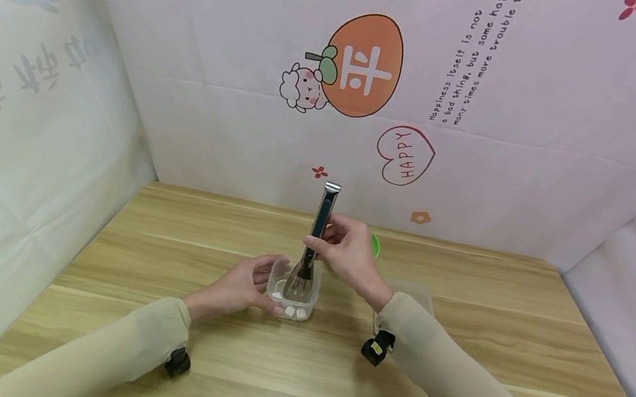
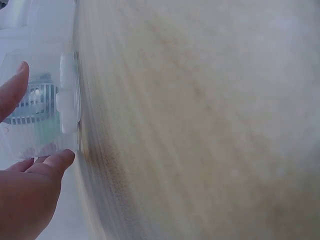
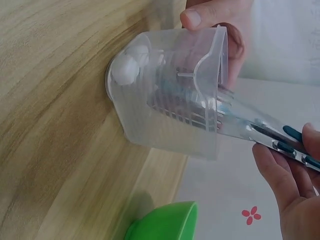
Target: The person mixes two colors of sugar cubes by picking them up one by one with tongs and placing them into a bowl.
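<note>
My left hand [image 1: 238,286] holds a clear plastic container [image 3: 170,137] from its left side, thumb at the near side and fingers at the far side. Several small white pieces [image 3: 125,69] lie at the container's bottom. Metal food tongs [image 1: 323,217] with dark grip inserts stand nearly upright in the head view, pinched by my right hand [image 1: 347,252] at mid-length. Their slotted ends [image 3: 182,110] reach down inside the container, above the white pieces in the right wrist view. In the left wrist view, the thumb [image 2: 15,92] and fingers [image 2: 60,160] lie at opposite walls.
A green bowl [image 3: 167,222] sits beyond my right hand, mostly hidden in the head view. Another clear container [image 1: 412,290] stands on the wooden table [image 1: 290,374], partly behind my right forearm. Printed cloth walls [image 1: 227,142] border the table at the back and sides.
</note>
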A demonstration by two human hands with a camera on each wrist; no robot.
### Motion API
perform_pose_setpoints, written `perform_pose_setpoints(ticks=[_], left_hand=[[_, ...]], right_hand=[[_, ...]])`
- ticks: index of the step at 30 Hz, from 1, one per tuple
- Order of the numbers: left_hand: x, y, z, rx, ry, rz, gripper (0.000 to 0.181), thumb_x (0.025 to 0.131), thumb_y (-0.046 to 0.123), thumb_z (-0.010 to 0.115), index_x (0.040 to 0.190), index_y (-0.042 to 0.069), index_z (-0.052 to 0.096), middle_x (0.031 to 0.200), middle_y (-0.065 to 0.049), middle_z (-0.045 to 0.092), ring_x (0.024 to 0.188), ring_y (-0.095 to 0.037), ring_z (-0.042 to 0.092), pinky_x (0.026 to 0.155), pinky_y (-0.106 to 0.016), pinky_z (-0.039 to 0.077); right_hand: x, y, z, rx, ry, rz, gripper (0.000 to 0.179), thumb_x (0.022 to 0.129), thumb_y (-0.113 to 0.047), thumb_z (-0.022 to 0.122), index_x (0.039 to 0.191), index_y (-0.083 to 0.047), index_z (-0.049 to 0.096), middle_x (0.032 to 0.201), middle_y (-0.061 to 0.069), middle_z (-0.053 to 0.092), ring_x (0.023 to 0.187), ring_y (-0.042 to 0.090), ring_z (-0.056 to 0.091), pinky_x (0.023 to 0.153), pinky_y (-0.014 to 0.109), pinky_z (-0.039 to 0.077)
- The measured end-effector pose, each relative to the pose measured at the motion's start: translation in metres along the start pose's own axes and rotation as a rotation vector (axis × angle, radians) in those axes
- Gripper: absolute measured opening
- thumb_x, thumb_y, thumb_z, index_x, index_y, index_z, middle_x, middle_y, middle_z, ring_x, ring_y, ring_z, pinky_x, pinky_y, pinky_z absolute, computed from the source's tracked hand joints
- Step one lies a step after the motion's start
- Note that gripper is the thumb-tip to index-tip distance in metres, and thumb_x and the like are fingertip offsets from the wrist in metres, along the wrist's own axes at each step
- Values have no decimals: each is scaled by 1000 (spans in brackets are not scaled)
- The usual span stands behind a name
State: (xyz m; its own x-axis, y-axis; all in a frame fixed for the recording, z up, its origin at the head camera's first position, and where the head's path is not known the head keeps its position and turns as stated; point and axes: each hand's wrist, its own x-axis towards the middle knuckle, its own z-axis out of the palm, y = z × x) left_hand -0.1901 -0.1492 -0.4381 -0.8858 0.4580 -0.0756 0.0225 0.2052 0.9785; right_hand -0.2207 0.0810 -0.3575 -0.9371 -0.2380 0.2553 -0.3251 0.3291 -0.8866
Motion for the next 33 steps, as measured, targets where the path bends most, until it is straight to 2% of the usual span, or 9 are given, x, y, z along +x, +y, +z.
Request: perform_pose_setpoints(ticks=[7,12,18,25,28,33], left_hand=[[2,-2,-1,31,0,13,102,79,-1,91,161,-4,31,162,-25,40,146,-41,43,119,-44,42],[2,-2,-1,25,-2,7,102,79,-1,91,161,-4,31,163,-25,39,147,-41,42,119,-44,41],[2,-3,0,19,-8,17,101,79,-1,91,161,-5,31,162,-26,39,146,-42,43,118,-43,42],[2,-3,0,6,-3,18,100,78,-3,91,160,-6,34,161,-26,41,146,-42,43,118,-42,43],[2,-2,0,8,-2,16,99,78,-3,90,160,-5,34,161,-26,40,146,-42,43,118,-42,42],[2,-2,0,8,-4,15,99,78,-3,90,160,-5,34,162,-26,40,146,-42,42,119,-43,42]], right_hand=[[-1,0,6,8,-58,0,18,90,-5,84,104,-2,73,85,7,75,74,24,72,71,48,68],[-1,1,9,3,-48,12,16,90,-5,84,103,-4,73,84,7,74,74,24,72,70,46,68],[1,4,6,6,-6,9,17,90,-3,83,103,2,73,82,8,74,73,25,72,66,40,68],[4,10,1,-3,33,-4,16,90,-5,84,102,-2,75,82,7,74,73,28,72,69,53,66],[4,11,0,-4,36,2,17,89,-6,85,102,0,75,82,8,73,74,30,72,68,51,67],[4,14,1,-21,45,12,16,89,-6,85,101,-1,75,80,8,73,73,32,72,62,39,66]])
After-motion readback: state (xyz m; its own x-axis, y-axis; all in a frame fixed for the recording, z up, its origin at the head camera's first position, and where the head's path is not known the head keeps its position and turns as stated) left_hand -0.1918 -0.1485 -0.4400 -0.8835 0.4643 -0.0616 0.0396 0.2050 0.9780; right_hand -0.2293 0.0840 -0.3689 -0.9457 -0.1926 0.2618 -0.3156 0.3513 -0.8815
